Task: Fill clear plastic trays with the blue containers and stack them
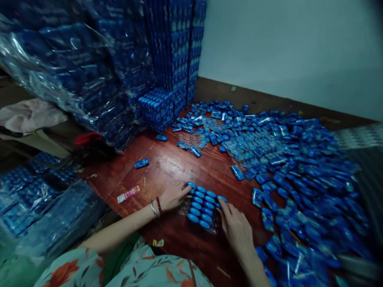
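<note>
Rows of glossy blue oval pieces sit in a clear plastic tray on the reddish wooden surface in front of me. My left hand is at the tray's upper left corner, its fingers closed on a blue piece there. On the right side, my right hand has its fingertips closed on another blue piece at the end of a row. A red beaded bracelet and a silver bangle circle my left wrist.
A large heap of blue packets spreads over the right, with clear trays among them. Tall plastic-wrapped blue stacks stand at the back left. A pink wrapper and a single blue packet lie left of my hands.
</note>
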`<state>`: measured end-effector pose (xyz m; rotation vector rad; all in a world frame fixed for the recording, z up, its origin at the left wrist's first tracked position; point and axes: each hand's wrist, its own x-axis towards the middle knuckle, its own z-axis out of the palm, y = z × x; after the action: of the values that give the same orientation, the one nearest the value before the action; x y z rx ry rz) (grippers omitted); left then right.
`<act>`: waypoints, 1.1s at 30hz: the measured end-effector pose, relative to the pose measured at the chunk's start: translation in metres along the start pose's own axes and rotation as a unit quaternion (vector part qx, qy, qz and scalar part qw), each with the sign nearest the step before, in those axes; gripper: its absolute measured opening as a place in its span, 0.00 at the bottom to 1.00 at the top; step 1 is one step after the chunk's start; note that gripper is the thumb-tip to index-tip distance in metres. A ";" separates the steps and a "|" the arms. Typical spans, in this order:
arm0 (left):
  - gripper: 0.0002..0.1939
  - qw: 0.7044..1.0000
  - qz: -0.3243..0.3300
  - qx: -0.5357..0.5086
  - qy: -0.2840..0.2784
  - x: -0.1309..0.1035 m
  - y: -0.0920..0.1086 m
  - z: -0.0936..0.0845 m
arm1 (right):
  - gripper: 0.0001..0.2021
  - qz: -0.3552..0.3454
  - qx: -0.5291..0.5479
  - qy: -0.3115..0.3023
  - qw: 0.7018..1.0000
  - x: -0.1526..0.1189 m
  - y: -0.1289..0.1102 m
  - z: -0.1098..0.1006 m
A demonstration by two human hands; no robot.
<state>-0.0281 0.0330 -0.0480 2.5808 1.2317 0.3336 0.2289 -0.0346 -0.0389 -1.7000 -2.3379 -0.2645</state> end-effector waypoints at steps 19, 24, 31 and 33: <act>0.23 0.946 -0.266 -0.014 0.183 0.008 -0.072 -0.018 | 0.26 0.148 0.321 -0.079 0.932 0.059 0.025 0.029; 0.20 0.918 -0.360 0.133 0.098 -0.041 -0.138 -0.037 | 0.25 0.269 0.289 0.012 0.919 0.074 0.073 0.033; 0.20 0.944 -0.239 0.226 0.003 -0.034 -0.088 -0.002 | 0.18 0.333 0.081 -0.058 0.938 0.101 0.108 0.029; 0.20 0.966 -0.197 0.166 -0.010 -0.021 -0.065 -0.002 | 0.15 0.319 0.067 -0.088 0.941 0.116 0.100 0.032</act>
<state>-0.0890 0.0559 -0.0690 2.4972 1.8876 0.0191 0.2875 0.1107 -0.0350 -2.3595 -1.7155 0.1687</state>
